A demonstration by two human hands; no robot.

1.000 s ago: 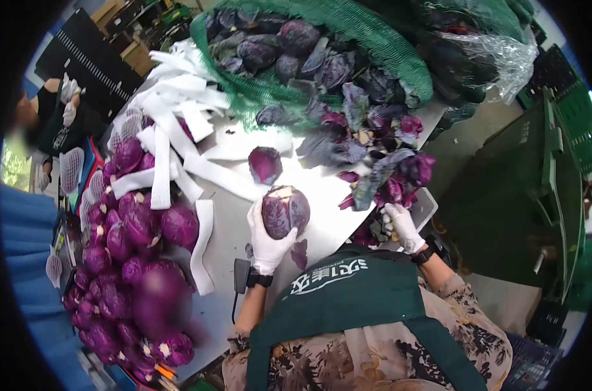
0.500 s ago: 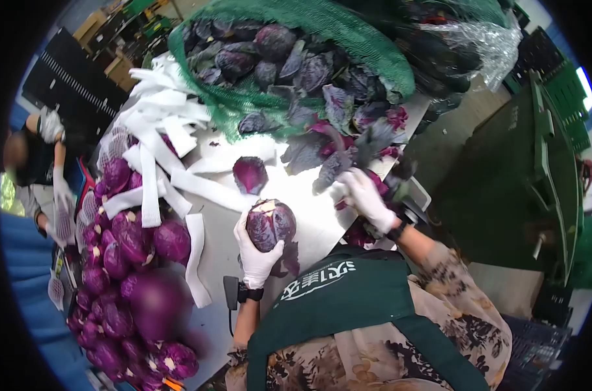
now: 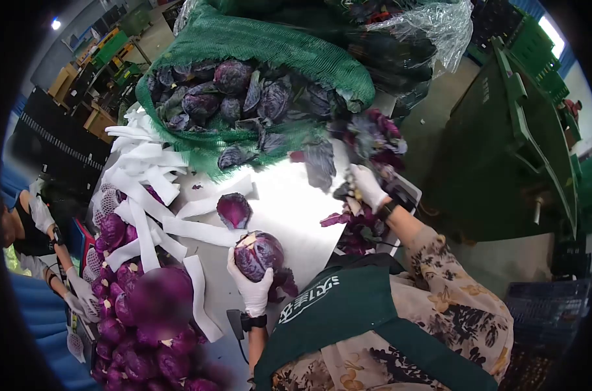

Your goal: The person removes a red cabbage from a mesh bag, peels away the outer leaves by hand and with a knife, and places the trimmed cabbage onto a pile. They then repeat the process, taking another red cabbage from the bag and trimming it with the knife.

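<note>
Shifting since a moment ago: my right hand [image 3: 369, 188], from nearer my body out to the loose leaves [image 3: 374, 133]. Leaves beyond it blurred, so work now seems to centre there, the cabbage merely held. Left hand [image 3: 251, 290] curled, thumb and fingers round the red cabbage [image 3: 260, 254]; whether that touches the tabletop [image 3: 305, 225] beneath, unclear. Right hand's fingers blurred among leaves; how far spread, can't tell.

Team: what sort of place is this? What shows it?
Likely a produce packing room: leafy purple cabbages in a green mesh sack, a heap of trimmed cabbages, and white strips piled on the worktable.
</note>
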